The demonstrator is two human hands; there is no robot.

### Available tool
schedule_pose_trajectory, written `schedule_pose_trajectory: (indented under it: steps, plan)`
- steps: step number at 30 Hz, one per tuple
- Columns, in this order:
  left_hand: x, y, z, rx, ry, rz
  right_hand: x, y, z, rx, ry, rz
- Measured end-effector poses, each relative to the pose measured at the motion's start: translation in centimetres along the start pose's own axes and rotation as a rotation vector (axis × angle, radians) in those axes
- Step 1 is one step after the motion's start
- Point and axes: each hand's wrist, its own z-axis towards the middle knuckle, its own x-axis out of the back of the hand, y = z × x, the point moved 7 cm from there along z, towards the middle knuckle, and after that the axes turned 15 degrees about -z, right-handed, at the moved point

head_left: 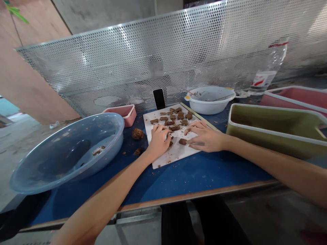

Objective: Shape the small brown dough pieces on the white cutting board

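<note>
2 bare hands over a white sheet [178, 157] on a blue-topped bench [194, 177]. Small brown pieces [175, 128] lie on the sheet, most grouped on its far half, some nearly touching, crumbs scattered around them. 1 separate brown piece [182, 141] sits nearer the person, between the hands.

Left hand [159, 140]: on the left part of the sheet, fingers bent downward, thumb side toward a partly hidden brown bit; can't make out if it grips anything. Right hand [206, 137]: palm down over the right part, fingers spread and loosely bent, nothing seen in its grasp; fingertips just beside the separate piece, contact unclear.

Left of the sheet, on the bench: 1 larger brown lump [138, 133], 1 smaller lump [138, 151] nearer the person. Farther left, large blue basin [108, 165], tilted, some brown residue inside. Behind it, small pink bin [130, 116].

Phone [159, 99] stands upright, leaning back, at the sheet's far edge. Pale strip [189, 111] runs along the sheet's right edge. White basin [208, 106] beyond that, thin stick-like items inside. To the right, olive-green bin [270, 136], with a pink-red bin [278, 98] behind it. Clear plastic bottle [265, 78], red-and-white label, stands near the perforated metal panel [114, 61] at the back.
</note>
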Motion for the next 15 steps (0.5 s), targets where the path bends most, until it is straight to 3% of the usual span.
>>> schedule_pose_trajectory:
  steps: [15]
  plan:
    - [-0.02,0.17,-0.15,-0.022,0.017,-0.014,0.68,0.12,-0.04,0.022,0.086,-0.06]
